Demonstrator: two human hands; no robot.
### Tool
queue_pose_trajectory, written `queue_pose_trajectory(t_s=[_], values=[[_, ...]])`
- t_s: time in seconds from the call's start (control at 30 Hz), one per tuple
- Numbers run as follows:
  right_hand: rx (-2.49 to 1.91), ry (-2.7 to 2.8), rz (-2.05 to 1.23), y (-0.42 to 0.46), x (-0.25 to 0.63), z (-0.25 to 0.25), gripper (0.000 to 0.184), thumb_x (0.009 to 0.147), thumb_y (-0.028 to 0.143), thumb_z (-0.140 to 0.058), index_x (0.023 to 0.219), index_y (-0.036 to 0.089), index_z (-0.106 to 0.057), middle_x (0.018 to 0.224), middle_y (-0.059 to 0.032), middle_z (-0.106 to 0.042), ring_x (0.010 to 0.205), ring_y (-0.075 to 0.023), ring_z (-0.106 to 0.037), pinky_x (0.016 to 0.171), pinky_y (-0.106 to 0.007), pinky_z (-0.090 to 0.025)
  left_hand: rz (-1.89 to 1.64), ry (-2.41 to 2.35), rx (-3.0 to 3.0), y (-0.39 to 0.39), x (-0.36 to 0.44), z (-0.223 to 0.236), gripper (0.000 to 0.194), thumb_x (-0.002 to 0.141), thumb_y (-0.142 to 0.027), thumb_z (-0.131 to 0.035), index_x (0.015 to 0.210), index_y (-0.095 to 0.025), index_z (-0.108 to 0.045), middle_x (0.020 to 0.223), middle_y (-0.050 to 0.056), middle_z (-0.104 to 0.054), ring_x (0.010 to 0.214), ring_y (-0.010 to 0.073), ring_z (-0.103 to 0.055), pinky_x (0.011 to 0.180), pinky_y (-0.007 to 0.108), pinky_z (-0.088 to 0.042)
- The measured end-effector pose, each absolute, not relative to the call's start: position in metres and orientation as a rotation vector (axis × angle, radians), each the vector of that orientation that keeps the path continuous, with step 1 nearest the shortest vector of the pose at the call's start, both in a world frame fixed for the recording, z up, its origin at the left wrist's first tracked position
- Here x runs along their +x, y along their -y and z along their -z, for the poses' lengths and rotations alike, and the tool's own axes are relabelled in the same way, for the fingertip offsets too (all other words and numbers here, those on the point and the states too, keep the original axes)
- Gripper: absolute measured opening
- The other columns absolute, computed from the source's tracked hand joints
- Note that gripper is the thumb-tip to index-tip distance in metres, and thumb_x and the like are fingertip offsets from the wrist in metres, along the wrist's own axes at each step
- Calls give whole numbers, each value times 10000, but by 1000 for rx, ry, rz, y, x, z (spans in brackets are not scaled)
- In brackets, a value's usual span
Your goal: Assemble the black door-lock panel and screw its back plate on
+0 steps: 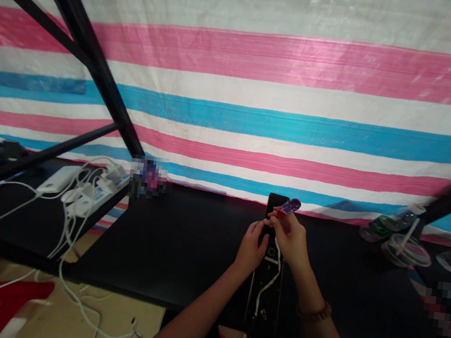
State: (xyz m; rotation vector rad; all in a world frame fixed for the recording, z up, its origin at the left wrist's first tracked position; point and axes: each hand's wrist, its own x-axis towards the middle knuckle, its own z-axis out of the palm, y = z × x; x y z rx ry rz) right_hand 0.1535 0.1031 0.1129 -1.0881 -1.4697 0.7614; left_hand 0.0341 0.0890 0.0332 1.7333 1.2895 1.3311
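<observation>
My right hand (pixel 290 237) is closed around a screwdriver (pixel 290 206) with a see-through purple and red handle; its tip is hidden by my fingers. Beneath both hands lies a long, narrow black casing (pixel 268 274), running from the table's back edge towards me. It has a round part near the middle, and a white cable (pixel 273 280) winds along it. My left hand (pixel 252 245) is bent at the casing's left side, its fingertips touching it close to those of my right hand. The small spot between the fingertips is too dark to make out.
On the black table (pixel 183 241), a plastic cup with a straw (pixel 406 251) and clear bottles (pixel 384 226) stand at the right. A white power strip (pixel 97 196) with tangled cables is at the left, near a black frame post (pixel 97 69). Striped sheeting (pixel 260 96) hangs behind.
</observation>
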Motion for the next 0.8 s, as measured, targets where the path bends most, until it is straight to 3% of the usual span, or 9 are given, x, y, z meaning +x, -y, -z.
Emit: queue_pose_trajectory(t_s=[0.1, 0.2, 0.27, 0.4, 0.6, 0.7, 0.8], values=[[-1112, 1471, -700, -102, 154, -111, 319, 900, 488, -632, 976, 189, -711, 915, -96, -785, 809, -249, -769, 795, -375, -621, -1327, -1297, 1737, -89, 35, -31, 445, 929, -171, -506, 1372, -211, -539, 1334, 126, -581, 1226, 233, -581, 1067, 427, -482], [-1187, 1378, -669, -103, 154, -110, 335, 825, 509, -718, 894, 182, -698, 826, -94, -781, 752, -264, -767, 758, -381, -627, -1325, -1304, 1739, -89, 34, -30, 441, 937, -177, -509, 1373, -232, -540, 1337, 108, -582, 1224, 225, -583, 1063, 418, -485], [-1173, 1359, -715, -104, 154, -111, 358, 805, 508, -738, 944, 182, -684, 882, -99, -785, 767, -263, -769, 753, -382, -630, -1323, -1311, 1741, -89, 34, -29, 442, 941, -187, -512, 1379, -243, -538, 1335, 101, -583, 1219, 223, -590, 1054, 408, -492], [-1059, 1456, -779, -103, 154, -111, 308, 895, 471, -635, 1036, 201, -684, 1010, -93, -778, 850, -238, -769, 825, -376, -618, -1318, -1319, 1751, -88, 33, -30, 447, 945, -203, -515, 1390, -246, -536, 1326, 101, -590, 1205, 221, -603, 1051, 396, -496], [-1166, 1367, -687, -102, 152, -111, 296, 833, 456, -727, 946, 184, -692, 847, -83, -781, 756, -257, -768, 749, -367, -620, -1310, -1326, 1771, -87, 33, -32, 443, 951, -201, -508, 1393, -219, -538, 1342, 122, -589, 1238, 232, -585, 1088, 419, -466], [-1102, 1403, -741, -100, 152, -110, 360, 870, 464, -683, 1094, 181, -668, 973, -103, -781, 825, -249, -769, 788, -374, -616, -1302, -1330, 1777, -87, 32, -31, 444, 950, -200, -513, 1393, -223, -544, 1341, 122, -595, 1221, 234, -596, 1068, 415, -481], [-1067, 1464, -702, -99, 153, -108, 313, 920, 456, -614, 1051, 184, -696, 989, -105, -779, 869, -239, -763, 832, -373, -602, -1298, -1340, 1775, -87, 32, -29, 448, 954, -208, -511, 1400, -240, -541, 1341, 116, -596, 1215, 232, -601, 1057, 413, -490]])
